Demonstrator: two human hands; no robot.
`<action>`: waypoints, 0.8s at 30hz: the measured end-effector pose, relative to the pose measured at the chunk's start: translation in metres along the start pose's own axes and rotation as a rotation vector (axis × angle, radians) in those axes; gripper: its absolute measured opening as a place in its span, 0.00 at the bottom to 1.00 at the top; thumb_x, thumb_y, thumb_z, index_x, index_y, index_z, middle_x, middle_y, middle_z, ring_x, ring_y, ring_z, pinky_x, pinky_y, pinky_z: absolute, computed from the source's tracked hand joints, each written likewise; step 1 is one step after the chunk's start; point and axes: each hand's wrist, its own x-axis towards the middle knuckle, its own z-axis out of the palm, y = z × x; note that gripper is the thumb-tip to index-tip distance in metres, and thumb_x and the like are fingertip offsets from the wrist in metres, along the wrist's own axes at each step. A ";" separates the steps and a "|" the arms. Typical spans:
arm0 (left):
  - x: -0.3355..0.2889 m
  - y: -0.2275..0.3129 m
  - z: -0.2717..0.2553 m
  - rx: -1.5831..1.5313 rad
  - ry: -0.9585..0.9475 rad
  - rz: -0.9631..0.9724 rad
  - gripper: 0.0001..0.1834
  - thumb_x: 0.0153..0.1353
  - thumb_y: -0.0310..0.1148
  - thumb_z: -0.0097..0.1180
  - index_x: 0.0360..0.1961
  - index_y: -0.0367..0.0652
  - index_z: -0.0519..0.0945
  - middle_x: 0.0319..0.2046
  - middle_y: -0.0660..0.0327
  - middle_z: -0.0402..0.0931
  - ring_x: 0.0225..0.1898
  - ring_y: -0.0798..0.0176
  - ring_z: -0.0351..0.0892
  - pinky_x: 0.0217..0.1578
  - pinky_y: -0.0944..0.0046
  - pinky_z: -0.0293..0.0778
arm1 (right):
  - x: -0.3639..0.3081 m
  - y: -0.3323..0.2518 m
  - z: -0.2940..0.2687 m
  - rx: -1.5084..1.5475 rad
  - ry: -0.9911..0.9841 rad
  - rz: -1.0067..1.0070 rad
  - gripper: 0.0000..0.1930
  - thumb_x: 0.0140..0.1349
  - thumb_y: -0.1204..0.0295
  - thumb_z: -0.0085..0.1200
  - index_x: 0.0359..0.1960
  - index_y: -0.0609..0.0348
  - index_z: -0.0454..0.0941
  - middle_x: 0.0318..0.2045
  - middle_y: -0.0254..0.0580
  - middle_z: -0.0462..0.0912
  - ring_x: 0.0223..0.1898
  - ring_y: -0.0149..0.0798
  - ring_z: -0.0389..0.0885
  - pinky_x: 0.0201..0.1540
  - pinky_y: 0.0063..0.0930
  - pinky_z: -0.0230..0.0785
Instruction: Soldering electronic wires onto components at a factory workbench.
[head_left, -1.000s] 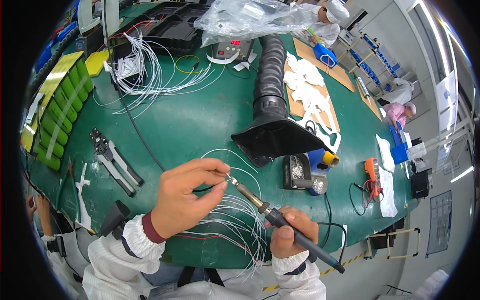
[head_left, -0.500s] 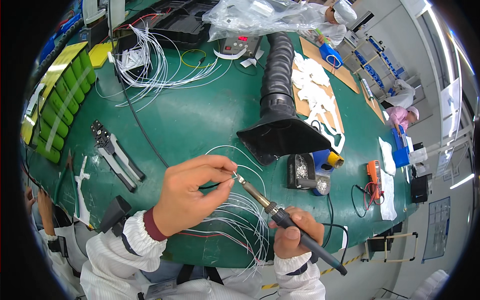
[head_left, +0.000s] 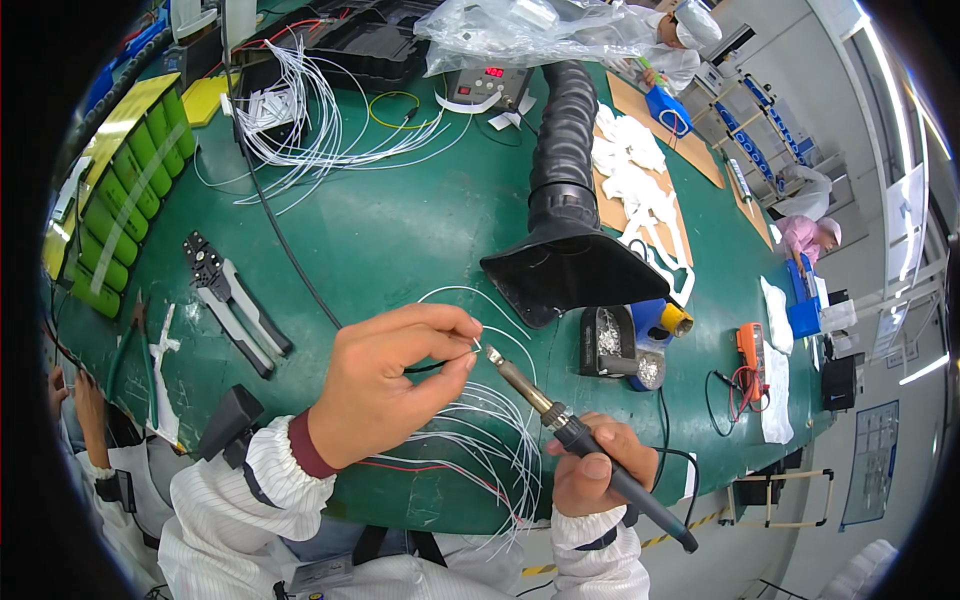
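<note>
My left hand (head_left: 385,380) is closed in a pinch on the end of a thin white wire (head_left: 477,345) above the green table. My right hand (head_left: 605,465) grips the dark handle of a soldering iron (head_left: 527,386), whose tip points up and left and sits just beside the wire end. Whether tip and wire touch is too small to tell. Below and between the hands lies a loose bundle of white wires (head_left: 515,425), with a red one among them. A black flared fume hose (head_left: 570,265) opens over the table just beyond the iron.
A soldering stand with tip cleaner (head_left: 607,340) is right of the hose; a multimeter (head_left: 749,345) lies farther right. Wire strippers (head_left: 238,305) and green-handled pliers (head_left: 128,350) lie left, near a green battery pack (head_left: 135,195). More white wires (head_left: 300,130) and the soldering station (head_left: 487,88) are behind.
The soldering iron has drawn back very slightly to the right from the wire end. My left hand keeps its pinch, and the whole view has shifted a little.
</note>
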 end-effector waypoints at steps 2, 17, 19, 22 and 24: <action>0.001 -0.001 0.001 0.006 -0.001 0.000 0.07 0.53 0.15 0.66 0.33 0.30 0.84 0.42 0.52 0.86 0.39 0.58 0.88 0.41 0.64 0.83 | 0.001 0.002 0.001 -0.009 0.042 0.002 0.21 0.68 0.55 0.63 0.48 0.57 0.72 0.25 0.46 0.77 0.21 0.39 0.79 0.23 0.31 0.76; -0.005 0.004 0.010 -0.044 -0.002 0.010 0.05 0.50 0.17 0.66 0.30 0.34 0.84 0.39 0.53 0.86 0.37 0.58 0.87 0.41 0.61 0.81 | 0.039 0.012 -0.087 -0.534 0.611 0.036 0.08 0.72 0.70 0.52 0.42 0.63 0.71 0.25 0.36 0.76 0.21 0.26 0.72 0.26 0.20 0.63; -0.006 0.003 0.011 -0.012 -0.062 -0.031 0.05 0.50 0.18 0.67 0.29 0.34 0.84 0.39 0.52 0.86 0.37 0.56 0.88 0.41 0.61 0.82 | 0.047 0.019 -0.104 -0.570 0.621 0.174 0.09 0.71 0.69 0.55 0.41 0.63 0.73 0.26 0.36 0.75 0.22 0.25 0.72 0.27 0.21 0.65; -0.008 0.007 0.006 -0.013 -0.165 0.010 0.04 0.52 0.20 0.66 0.30 0.33 0.83 0.39 0.51 0.86 0.37 0.52 0.88 0.41 0.60 0.82 | 0.062 0.030 -0.112 -0.504 0.559 0.233 0.10 0.70 0.68 0.58 0.42 0.64 0.75 0.28 0.35 0.76 0.22 0.25 0.72 0.26 0.20 0.64; -0.005 0.006 0.005 -0.031 -0.247 0.001 0.04 0.52 0.21 0.66 0.29 0.33 0.83 0.39 0.52 0.86 0.37 0.53 0.88 0.41 0.60 0.82 | 0.070 0.038 -0.123 -0.572 0.449 0.306 0.15 0.69 0.66 0.61 0.47 0.66 0.77 0.30 0.35 0.79 0.23 0.25 0.74 0.25 0.19 0.65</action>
